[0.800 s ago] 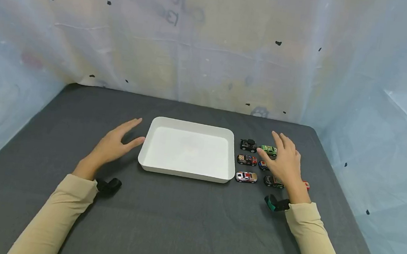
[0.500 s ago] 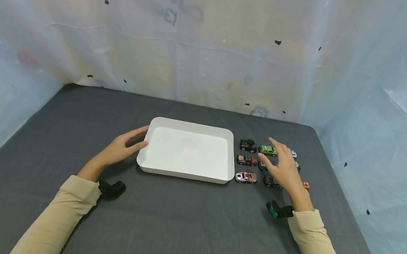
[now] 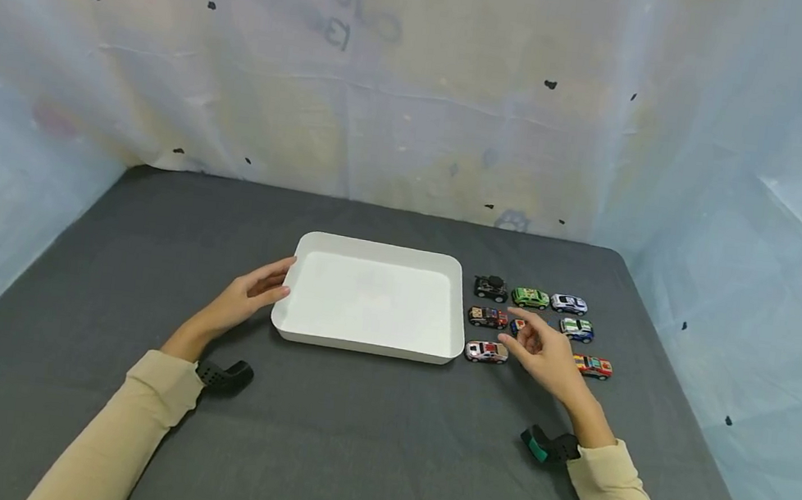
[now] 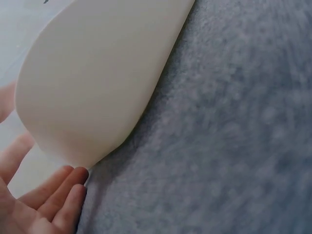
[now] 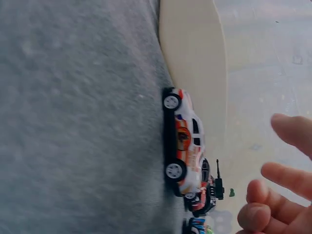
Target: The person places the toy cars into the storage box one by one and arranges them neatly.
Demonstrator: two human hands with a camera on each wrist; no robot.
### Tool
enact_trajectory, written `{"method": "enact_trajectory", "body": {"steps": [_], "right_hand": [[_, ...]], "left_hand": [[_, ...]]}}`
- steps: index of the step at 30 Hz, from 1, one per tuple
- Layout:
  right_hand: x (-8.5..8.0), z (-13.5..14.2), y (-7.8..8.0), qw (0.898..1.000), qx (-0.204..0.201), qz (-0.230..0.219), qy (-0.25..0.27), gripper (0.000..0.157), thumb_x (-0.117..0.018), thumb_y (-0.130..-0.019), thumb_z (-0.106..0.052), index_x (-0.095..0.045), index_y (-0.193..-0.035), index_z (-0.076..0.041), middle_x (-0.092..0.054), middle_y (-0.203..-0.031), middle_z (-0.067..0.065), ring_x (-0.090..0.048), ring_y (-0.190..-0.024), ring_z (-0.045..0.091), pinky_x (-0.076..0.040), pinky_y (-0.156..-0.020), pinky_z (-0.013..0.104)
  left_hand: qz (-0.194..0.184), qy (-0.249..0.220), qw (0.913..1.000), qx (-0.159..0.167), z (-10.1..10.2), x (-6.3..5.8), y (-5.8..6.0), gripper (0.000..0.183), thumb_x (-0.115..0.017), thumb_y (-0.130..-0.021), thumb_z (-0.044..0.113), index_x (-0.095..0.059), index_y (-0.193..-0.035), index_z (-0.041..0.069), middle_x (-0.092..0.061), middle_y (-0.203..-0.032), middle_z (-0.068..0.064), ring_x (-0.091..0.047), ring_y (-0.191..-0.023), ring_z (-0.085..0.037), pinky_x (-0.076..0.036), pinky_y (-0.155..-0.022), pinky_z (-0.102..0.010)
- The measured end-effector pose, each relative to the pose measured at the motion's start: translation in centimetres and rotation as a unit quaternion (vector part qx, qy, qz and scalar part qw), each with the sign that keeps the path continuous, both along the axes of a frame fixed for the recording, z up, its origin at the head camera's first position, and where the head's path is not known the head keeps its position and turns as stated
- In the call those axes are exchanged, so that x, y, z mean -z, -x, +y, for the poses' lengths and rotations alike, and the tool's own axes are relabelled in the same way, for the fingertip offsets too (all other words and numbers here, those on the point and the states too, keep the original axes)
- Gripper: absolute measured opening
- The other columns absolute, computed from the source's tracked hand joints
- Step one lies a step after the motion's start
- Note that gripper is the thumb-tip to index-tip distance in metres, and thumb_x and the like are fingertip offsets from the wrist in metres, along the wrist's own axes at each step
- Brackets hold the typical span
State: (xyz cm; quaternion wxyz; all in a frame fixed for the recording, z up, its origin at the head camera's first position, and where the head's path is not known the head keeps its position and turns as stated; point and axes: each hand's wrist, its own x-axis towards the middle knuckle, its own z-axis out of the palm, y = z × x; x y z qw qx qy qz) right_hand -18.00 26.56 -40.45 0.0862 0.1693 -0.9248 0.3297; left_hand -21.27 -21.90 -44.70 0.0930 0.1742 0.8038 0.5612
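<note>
A shallow white tray lies on the dark grey cloth. My left hand is at its left side, fingers fairly straight; in the left wrist view the fingertips reach the tray wall and seem to touch it. Several small toy cars stand right of the tray. My right hand hovers over the front of this group with nothing in its loosely bent fingers. Nearest its thumb is a white toy car with red and orange markings. A blue toy car is partly hidden by the right hand.
Behind the hand stand a black toy car, a green one and a pale purple one. To its right are a green-and-white car and a red-and-yellow one. Pale sheeting hangs around the table.
My left hand has come right, up to the tray's left side. The right hand has drawn back toward me and its fingers have bent more, uncovering cars at the back right.
</note>
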Motion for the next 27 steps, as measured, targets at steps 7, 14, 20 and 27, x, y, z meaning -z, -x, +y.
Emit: {"method": "enact_trajectory", "body": {"steps": [7,14,20,27], "right_hand": [[0.5,0.4,-0.8,0.994,-0.029,-0.101,0.021,0.050,-0.070,-0.089,-0.018,-0.053,-0.134,-0.005,-0.055,-0.057,0.000,-0.044,-0.048,0.001,-0.042,-0.052,0.021],[0.8,0.3,-0.1,0.981,-0.055,-0.171,0.066,0.054,-0.069,-0.089,-0.014,-0.049,-0.138,-0.003,-0.047,-0.048,-0.007,-0.041,-0.041,0.002,-0.034,-0.040,0.022],[1.2,0.6,0.1,0.978,-0.054,-0.185,0.075,0.051,-0.068,-0.090,-0.012,-0.049,-0.137,-0.003,-0.044,-0.044,-0.011,-0.037,-0.037,-0.001,-0.030,-0.036,0.020],[1.8,0.5,0.2,0.968,-0.069,-0.222,0.090,0.050,-0.066,-0.092,-0.014,-0.048,-0.137,-0.002,-0.043,-0.043,-0.009,-0.033,-0.034,-0.002,-0.028,-0.033,0.018]], "left_hand": [[0.001,-0.018,0.9998,0.011,-0.1,0.4,0.0,0.060,-0.051,-0.101,0.020,-0.024,-0.154,0.011,-0.027,-0.157,-0.024,-0.029,-0.143,-0.044,-0.038,-0.094,0.001],[0.002,-0.020,0.9998,0.008,-0.1,-0.7,0.7,0.060,-0.053,-0.100,0.017,-0.027,-0.153,0.007,-0.025,-0.158,-0.023,-0.026,-0.144,-0.044,-0.035,-0.095,0.003],[-0.003,-0.026,0.9993,0.025,0.1,-0.9,0.8,0.062,-0.054,-0.099,0.014,-0.025,-0.153,0.005,-0.021,-0.160,-0.022,-0.028,-0.145,-0.038,-0.036,-0.097,0.001],[-0.001,-0.039,0.9989,0.026,-0.3,-0.6,0.4,0.064,-0.056,-0.098,0.012,-0.025,-0.153,0.004,-0.019,-0.160,-0.024,-0.039,-0.131,0.008,-0.038,-0.097,0.001]]}}
